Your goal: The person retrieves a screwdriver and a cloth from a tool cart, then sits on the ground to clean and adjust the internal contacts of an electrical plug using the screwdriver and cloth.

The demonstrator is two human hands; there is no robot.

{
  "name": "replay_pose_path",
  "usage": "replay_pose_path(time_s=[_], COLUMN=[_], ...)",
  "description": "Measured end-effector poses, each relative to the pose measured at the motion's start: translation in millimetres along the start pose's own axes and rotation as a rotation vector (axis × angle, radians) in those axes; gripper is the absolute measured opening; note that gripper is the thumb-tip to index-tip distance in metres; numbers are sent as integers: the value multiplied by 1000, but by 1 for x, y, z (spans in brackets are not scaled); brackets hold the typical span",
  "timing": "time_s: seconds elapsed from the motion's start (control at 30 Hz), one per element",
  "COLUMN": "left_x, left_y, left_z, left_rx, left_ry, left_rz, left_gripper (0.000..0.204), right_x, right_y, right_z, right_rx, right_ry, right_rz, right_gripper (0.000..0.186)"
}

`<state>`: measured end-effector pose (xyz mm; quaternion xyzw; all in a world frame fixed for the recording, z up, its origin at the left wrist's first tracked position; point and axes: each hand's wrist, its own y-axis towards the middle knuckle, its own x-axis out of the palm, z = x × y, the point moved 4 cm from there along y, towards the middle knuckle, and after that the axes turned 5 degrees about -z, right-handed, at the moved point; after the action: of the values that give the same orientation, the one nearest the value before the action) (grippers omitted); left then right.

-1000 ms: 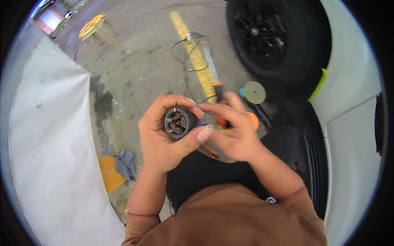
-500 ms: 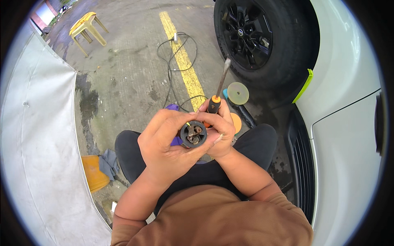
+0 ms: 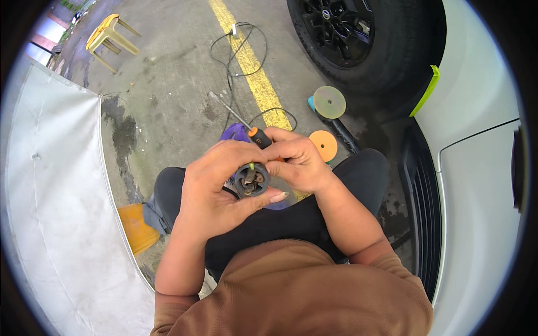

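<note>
Low in front of my lap, my left hand (image 3: 208,187) is wrapped round a black round plug (image 3: 251,180), its open end facing up. Inside show dull metal terminals and a bit of yellow-green wire. My right hand (image 3: 300,162) holds a screwdriver (image 3: 259,138) with a black and orange handle. Its shaft points away to the far left, clear of the plug. The right thumb and fingertips are beside the plug's right rim; whether they pinch a wire there is hidden.
A tool with a translucent disc (image 3: 329,102) and an orange round pad (image 3: 323,146) lie on the right, near the car wheel (image 3: 336,33). A black cord (image 3: 263,50) loops over the yellow line. A purple cloth (image 3: 235,132) lies beyond my hands, a stool (image 3: 109,36) far left.
The screwdriver has swung from pointing far right to far left as my right hand turned. The plug has shifted slightly left in the view. The whole view has shifted a little too.
</note>
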<state>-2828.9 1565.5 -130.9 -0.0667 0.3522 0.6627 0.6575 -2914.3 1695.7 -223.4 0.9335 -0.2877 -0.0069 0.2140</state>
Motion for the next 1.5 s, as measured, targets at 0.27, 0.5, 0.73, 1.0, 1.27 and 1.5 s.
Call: replay_pose_path(time_s=[0.27,0.5,0.73,1.0,1.27,1.5], left_x=[3,5,10,12,6,-20], left_y=[-10,-10,-14,-17,-32,-29], left_z=[-1,7,9,-7,-52,-62], left_rx=[-2,-71,-128,-129,-422,-361], left_ry=[98,122,323,74,-783,-1015], left_rz=[134,159,225,255,348,365], left_gripper=[53,50,48,52,36,44], right_x=[13,16,28,27,22,5], right_y=[-2,-7,-10,-8,-3,-5], right_z=[4,6,4,-4,-19,-10], right_rx=[-18,-30,-150,-44,43,85], right_ry=[-76,-55,-283,-382,-562,-267], right_rz=[159,38,36,51,-38,83], right_gripper=[21,16,25,18,14,20])
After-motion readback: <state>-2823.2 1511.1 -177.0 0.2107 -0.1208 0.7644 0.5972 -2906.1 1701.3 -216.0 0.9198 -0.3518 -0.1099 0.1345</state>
